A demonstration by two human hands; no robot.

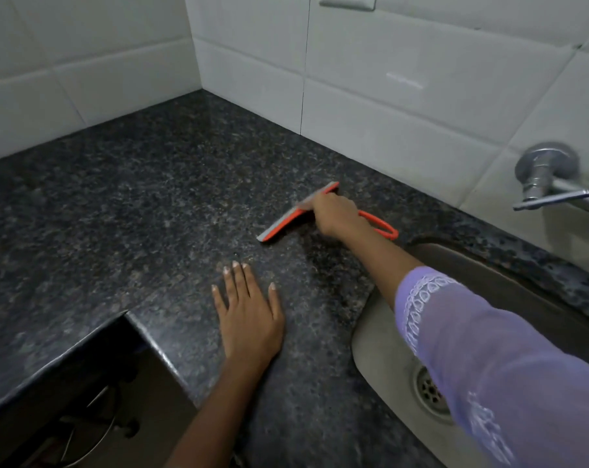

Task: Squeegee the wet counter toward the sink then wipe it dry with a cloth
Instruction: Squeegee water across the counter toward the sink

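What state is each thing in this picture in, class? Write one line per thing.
Squeegee: blade down on the counter, gripped.
Right hand: closed on the squeegee.
Left hand: open, flat on the counter.
Counter: no pooled water clearly visible.
Sink: basin holds no dishes, drain unplugged.
Tap: no water running.

Home kitchen — granite counter [151,204], sink [380,336], tiled wall [404,82].

White glossy wall tiles [404,106] meeting in a corner, a chrome wall tap [544,180] at right, dim light, dark open cabinet space [67,400] below
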